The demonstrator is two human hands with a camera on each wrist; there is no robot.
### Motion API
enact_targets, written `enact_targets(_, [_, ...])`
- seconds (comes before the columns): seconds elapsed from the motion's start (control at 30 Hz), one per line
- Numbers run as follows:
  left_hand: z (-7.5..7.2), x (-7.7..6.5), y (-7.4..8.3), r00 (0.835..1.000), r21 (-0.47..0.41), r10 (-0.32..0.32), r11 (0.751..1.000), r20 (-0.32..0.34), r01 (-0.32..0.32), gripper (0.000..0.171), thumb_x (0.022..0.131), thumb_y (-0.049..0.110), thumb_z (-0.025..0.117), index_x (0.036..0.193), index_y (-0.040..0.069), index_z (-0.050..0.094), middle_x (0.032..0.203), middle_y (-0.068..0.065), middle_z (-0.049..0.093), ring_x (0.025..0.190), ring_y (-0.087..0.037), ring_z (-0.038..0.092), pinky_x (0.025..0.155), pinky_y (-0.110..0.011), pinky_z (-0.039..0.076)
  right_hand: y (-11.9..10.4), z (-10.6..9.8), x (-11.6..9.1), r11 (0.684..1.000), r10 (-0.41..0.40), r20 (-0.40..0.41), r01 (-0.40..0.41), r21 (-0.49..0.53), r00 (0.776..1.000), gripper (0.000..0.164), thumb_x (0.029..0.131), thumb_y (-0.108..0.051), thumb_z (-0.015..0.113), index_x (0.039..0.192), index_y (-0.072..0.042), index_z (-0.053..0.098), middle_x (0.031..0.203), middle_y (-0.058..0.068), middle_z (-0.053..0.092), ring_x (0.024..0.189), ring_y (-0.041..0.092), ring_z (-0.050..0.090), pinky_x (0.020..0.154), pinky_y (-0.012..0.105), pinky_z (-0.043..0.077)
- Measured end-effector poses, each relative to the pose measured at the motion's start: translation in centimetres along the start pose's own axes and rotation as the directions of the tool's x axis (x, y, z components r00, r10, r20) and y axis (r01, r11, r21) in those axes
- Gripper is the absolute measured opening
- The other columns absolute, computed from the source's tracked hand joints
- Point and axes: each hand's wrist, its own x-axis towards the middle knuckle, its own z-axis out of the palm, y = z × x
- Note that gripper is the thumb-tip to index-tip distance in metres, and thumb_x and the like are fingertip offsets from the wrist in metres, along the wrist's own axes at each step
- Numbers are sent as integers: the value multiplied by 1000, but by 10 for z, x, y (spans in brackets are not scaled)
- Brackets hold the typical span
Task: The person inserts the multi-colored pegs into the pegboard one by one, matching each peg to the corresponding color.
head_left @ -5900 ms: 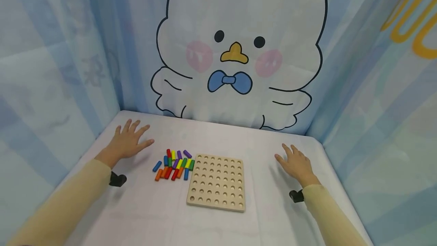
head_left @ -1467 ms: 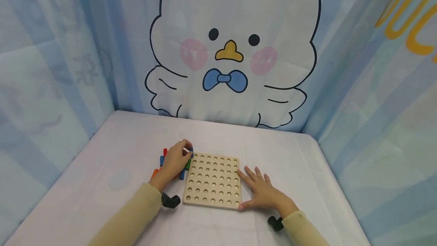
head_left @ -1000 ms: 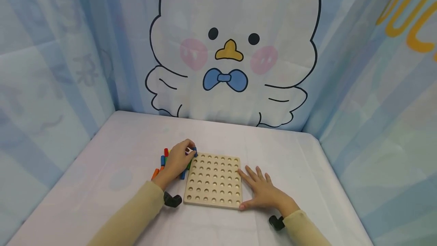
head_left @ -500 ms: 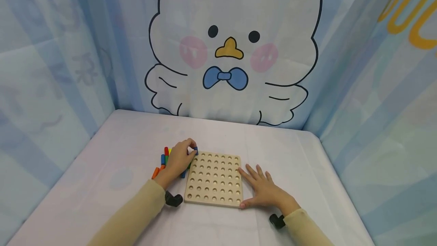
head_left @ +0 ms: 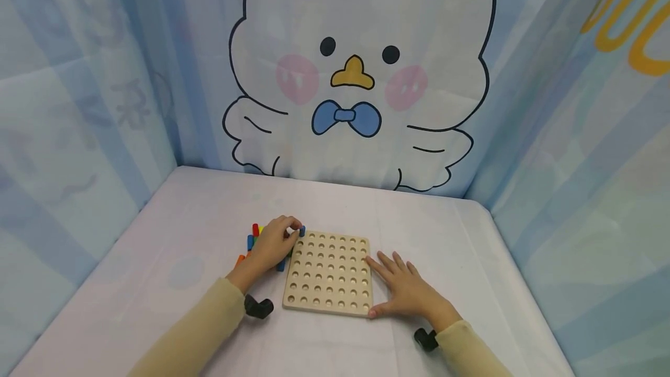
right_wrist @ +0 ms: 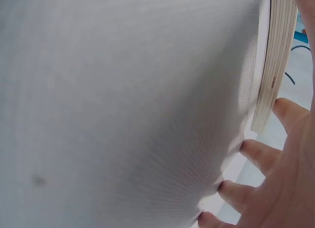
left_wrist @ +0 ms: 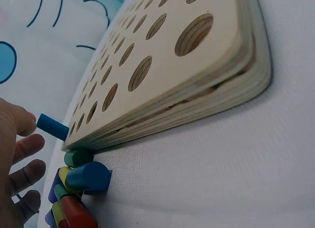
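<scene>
A blue peg (head_left: 302, 230) stands at the far-left corner hole of a square wooden pegboard (head_left: 330, 273). My left hand (head_left: 272, 244) is just left of it, fingertips close against the peg's top; whether they touch cannot be told. In the left wrist view the whole length of the blue peg (left_wrist: 52, 126) shows beyond the fingertip, with no finger wrapped round it. My right hand (head_left: 405, 288) lies spread along the board's right edge, thumb and index finger touching it. In the right wrist view its fingertips (right_wrist: 258, 151) rest at the cloth and the board's side.
Beside the board's left edge lies a heap of coloured pegs, including a red peg (head_left: 255, 230) and an orange peg (head_left: 239, 259), partly hidden under my left hand. White cloth (head_left: 335, 345) covers the table, and printed curtains (head_left: 73, 132) enclose it at the back and sides.
My left hand carried the blue peg from the heap to the board's far-left corner, then drew slightly left from it. My right hand came to the board's right edge earlier and has stayed.
</scene>
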Motion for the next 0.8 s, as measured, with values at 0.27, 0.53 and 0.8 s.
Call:
enact_targets(0.27, [-15, -12, -10, 999, -29, 19, 999, -26, -20, 19, 102, 16, 63, 120, 12, 69, 112, -5, 66, 92, -19, 56, 86, -38, 52, 0, -1, -1, 996, -42, -49, 38, -81, 998, 123, 66, -87, 70, 164, -27, 29, 167, 16, 32, 151, 52, 29, 115, 67, 33])
enact_targets(0.53, [-42, -23, -31, 998, 38, -50, 998, -36, 51, 23, 102, 16, 64, 123, 9, 66, 117, -11, 67, 99, -25, 59, 96, -46, 55, 0, 0, 0, 995, -41, -36, 38, -91, 999, 122, 66, -89, 67, 164, -29, 28, 167, 14, 32, 151, 50, 30, 116, 64, 34])
enact_targets(0.8, [-60, -24, -47, 980, 33, -198, 980, 6, 198, 30, 102, 15, 61, 131, 5, 60, 131, -20, 61, 110, -35, 59, 101, -52, 54, -1, -3, -1, 995, -51, -49, 46, -93, 998, 121, 67, -86, 70, 164, -26, 30, 166, 17, 34, 149, 51, 32, 114, 65, 36])
